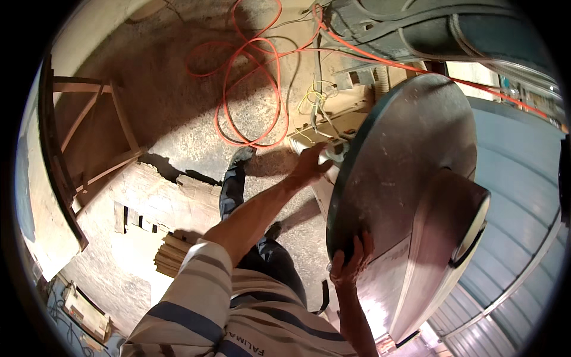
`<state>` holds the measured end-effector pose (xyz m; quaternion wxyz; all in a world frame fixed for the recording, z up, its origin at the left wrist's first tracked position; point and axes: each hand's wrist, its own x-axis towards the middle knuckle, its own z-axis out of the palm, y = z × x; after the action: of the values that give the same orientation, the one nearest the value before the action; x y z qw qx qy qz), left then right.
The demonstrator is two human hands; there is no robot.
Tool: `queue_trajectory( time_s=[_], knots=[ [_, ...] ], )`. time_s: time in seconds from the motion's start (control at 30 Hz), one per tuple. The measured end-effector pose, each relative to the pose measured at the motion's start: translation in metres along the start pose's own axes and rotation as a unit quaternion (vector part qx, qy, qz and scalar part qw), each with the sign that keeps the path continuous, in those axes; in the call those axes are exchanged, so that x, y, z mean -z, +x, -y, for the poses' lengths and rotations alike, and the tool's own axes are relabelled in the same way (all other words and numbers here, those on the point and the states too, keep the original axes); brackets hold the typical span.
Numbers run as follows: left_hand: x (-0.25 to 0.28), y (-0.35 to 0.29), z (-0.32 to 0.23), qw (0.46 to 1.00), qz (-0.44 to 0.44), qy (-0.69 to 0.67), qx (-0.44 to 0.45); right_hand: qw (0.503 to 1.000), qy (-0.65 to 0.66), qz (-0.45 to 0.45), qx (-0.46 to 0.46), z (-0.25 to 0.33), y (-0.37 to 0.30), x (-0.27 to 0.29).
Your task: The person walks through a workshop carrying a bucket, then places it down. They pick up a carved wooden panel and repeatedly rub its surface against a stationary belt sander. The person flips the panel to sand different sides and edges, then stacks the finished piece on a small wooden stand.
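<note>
A large round dark-grey plate (410,149) with a thick rim stands tilted to the right of my body, fixed to or against a bulky machine body (437,238) with a rounded end. My left hand (309,168) reaches to the plate's far left edge, its fingers curled around a small pale grey part (336,153) that I cannot make out clearly. Against the near lower edge of the plate lies my right hand (352,262), fingers spread on the face and thumb apart. Nothing else shows in the right hand.
An orange hose (276,89) lies looped on the floor ahead. A wooden frame (113,113) stands at the left, near a board-topped table (50,202). Flat sheets (166,193) and a stack of wooden strips (171,254) lie left of my legs. Dark machinery (380,35) fills the far right.
</note>
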<state>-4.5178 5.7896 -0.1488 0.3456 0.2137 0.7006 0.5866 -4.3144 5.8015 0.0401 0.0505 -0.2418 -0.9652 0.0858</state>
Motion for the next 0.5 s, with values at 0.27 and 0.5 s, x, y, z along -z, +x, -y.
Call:
queue_trajectory(
  time_s=[0.27,0.5],
  knots=[
    [-0.026,0.054,-0.002,0.996,0.021,0.013,0.082,1.000,0.017,0.017,-0.010,-0.005,0.004,-0.003],
    [-0.022,0.070,-0.006,0.992,0.028,0.089,0.084,1.000,0.026,0.008,-0.013,-0.002,0.005,-0.004]
  ],
)
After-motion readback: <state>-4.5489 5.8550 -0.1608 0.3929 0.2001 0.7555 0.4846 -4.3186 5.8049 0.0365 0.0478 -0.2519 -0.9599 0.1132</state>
